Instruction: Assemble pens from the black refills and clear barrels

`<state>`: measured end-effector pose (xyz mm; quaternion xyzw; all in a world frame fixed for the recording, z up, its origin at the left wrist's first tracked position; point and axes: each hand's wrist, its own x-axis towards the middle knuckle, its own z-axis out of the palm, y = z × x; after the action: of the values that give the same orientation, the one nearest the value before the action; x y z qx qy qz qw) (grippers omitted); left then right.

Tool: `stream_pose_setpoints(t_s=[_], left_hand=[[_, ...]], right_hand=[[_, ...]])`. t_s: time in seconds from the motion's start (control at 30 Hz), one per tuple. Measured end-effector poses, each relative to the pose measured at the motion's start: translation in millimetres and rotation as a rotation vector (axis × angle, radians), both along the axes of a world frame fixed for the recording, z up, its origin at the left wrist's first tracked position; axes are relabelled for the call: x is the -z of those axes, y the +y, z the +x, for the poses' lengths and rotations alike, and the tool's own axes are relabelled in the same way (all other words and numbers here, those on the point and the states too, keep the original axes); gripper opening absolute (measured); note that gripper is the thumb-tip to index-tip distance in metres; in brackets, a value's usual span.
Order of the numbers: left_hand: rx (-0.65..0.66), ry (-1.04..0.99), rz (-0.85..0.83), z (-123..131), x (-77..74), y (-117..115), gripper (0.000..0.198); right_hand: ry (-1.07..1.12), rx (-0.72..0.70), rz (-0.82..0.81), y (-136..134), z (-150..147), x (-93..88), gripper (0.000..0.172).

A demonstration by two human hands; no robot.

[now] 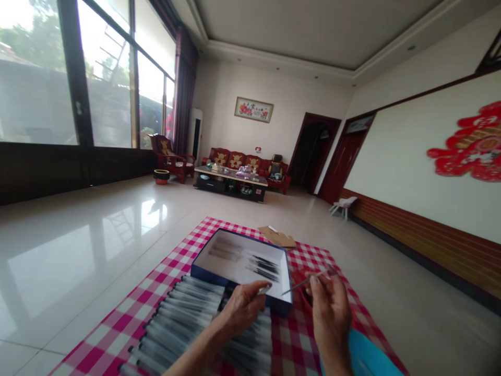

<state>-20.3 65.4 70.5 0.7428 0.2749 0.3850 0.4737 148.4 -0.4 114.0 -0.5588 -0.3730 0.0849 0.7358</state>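
thin stick, grey and perhaps a pen refill, is up in the air between two hands! the right hand has it pinched between thumb and fingers, its free end slanting down toward the near right corner of the box. over on the other side, the left hand closes narrowly on a small pale piece, mostly hidden by the fingers, so i can't say just what it is. stick and piece are near each other but apart. i'd call this the lining-up step, one part brought toward the other, and the next move calls for a steady left pinch and a careful aim from the right.

outward we go: the open box sits just beyond, dark slim sticks lying inside at its right. under the left forearm, rows of pens spread over the checked cloth, dark ends pointing left. something red peeks out beside the right hand, and a blue container stands below that wrist. past the box, flat cardboard; farther off, a low table and a sofa.
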Motion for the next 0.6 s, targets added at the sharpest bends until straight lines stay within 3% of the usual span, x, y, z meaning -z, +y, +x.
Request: stream_pose_setpoints(t_s=[0.17,0.43,0.6], left_hand=[[-0.032,0.066,0.193,12.5,2.7,-12.5,0.029],[-0.031,0.118,0.178,12.7,7.0,-7.9,0.034],[-0.042,0.147,0.261,9.6,2.9,-9.8,0.031]], right_hand=[[0.175,0.026,0.061,-13.4,6.2,7.6,0.056],[0.206,-0.041,0.045,1.9,2.6,21.0,0.057],[0.203,-0.068,0.025,3.8,-2.0,24.2,0.051]])
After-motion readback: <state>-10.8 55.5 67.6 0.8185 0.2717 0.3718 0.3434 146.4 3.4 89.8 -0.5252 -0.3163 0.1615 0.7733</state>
